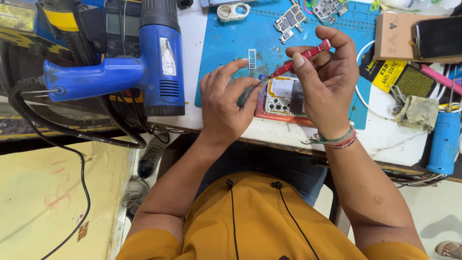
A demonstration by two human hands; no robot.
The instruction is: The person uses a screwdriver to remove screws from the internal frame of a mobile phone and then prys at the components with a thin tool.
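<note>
An opened phone (pixel 283 96) with its back removed lies on a blue work mat (pixel 231 43) near the table's front edge. My left hand (pixel 224 103) rests on the phone's left end, fingers curled down, steadying it. My right hand (pixel 327 77) grips a thin red screwdriver (pixel 303 57) between thumb and fingers. The tool slants down to the left, and its tip meets the phone's upper left corner beside my left fingertips. My right palm hides the phone's right end.
A blue heat gun (pixel 144 72) stands at the left on the table. Circuit boards (pixel 290 20) and a small white frame (pixel 252 58) lie on the mat's far side. At the right sit a cardboard box (pixel 392 33), a dark phone (pixel 439 36), a rag (pixel 417 111), a blue cylinder (pixel 443 142).
</note>
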